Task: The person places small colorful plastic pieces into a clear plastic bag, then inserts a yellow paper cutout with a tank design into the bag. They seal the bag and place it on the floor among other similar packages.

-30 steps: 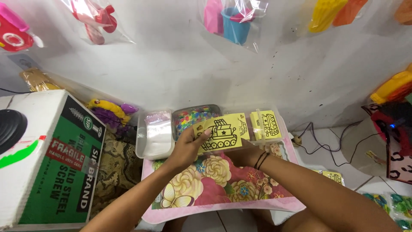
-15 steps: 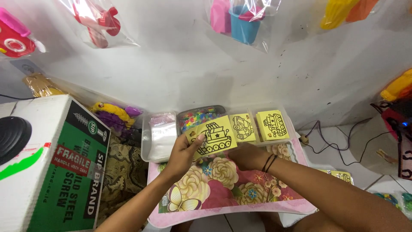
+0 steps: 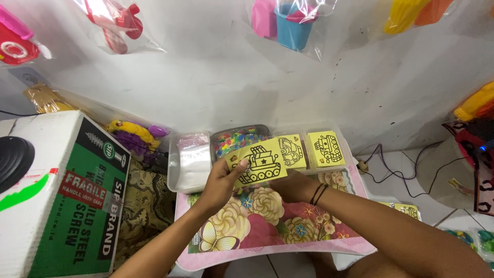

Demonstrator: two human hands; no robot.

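Note:
My left hand [image 3: 220, 181] and my right hand [image 3: 293, 186] hold up a yellow card with a black line drawing of a tank [image 3: 259, 163] above a flowered pink tray [image 3: 267, 234]. The left thumb lies on the card's left edge; the right hand is under it, mostly hidden, with dark bands on the wrist. Behind the card two stacks of yellow picture cards [image 3: 291, 151] [image 3: 326, 148] sit in a clear box. A container of small colourful pieces [image 3: 231, 140] stands to their left.
A clear plastic tub with plastic bags [image 3: 191, 162] is left of the tray. A large green and white cardboard box [image 3: 56, 190] stands at far left. Bagged plastic toys [image 3: 285, 18] hang on the white wall. Cables [image 3: 396, 167] lie at right.
The tank card has shifted slightly lower and left in my hands, uncovering more of the card stack behind it. The view has moved a little to the right.

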